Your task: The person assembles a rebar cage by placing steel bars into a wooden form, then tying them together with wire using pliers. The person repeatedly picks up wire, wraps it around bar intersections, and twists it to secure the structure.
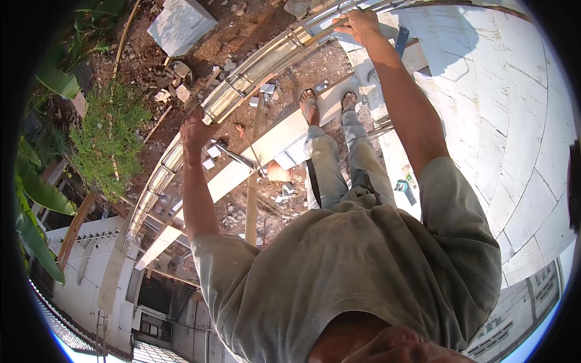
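A long, narrow rebar cage [239,85] of thin bars and square ties curves across the head view from upper right to lower left. My left hand [196,132] is around its middle stretch, thumb to one side and fingers to the other; part of the grip is hidden. Farther along, at the upper right, my right hand [359,25] is closed on the cage bars beside the block wall. Both arms are stretched out. My sandaled feet [310,104] are on or beside a pale wooden plank [272,144]; the exact footing is unclear.
A white block wall [484,115] fills the right side. On its ledge lie a blue tool [401,41] and a green-and-black tool [407,192]. Rubble and an orange bucket [278,172] sit below. A large white block [181,27] and a leafy shrub [109,136] stand left.
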Available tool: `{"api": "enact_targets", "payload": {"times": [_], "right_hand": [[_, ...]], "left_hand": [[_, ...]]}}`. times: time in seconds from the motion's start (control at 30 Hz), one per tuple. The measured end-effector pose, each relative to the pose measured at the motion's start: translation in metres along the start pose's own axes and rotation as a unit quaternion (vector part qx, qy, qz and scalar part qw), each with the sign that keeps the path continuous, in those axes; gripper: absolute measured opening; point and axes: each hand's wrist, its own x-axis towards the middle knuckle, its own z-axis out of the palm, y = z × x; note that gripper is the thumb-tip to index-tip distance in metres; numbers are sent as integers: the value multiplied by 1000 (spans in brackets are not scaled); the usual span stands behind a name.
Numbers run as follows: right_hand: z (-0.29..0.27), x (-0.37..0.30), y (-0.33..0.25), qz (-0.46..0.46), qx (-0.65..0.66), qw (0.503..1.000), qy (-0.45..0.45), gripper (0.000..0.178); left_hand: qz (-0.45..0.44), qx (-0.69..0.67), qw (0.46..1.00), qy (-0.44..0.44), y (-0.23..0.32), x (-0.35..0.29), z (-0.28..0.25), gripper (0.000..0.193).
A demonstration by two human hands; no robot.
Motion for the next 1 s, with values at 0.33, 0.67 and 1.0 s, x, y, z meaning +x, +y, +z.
{"api": "enact_targets", "payload": {"times": [0.33,0.67,1.0], "right_hand": [[22,-78,-48,36,61,998,2,17],[14,-63,-48,87,80,993,-31,51],[23,-68,-52,72,94,993,-29,60]], "left_hand": [[-12,-19,1000,5,-10,-1,9,55],[3,-13,998,54,-2,0,12,55],[-15,-8,999,-34,-4,8,0,71]]}}
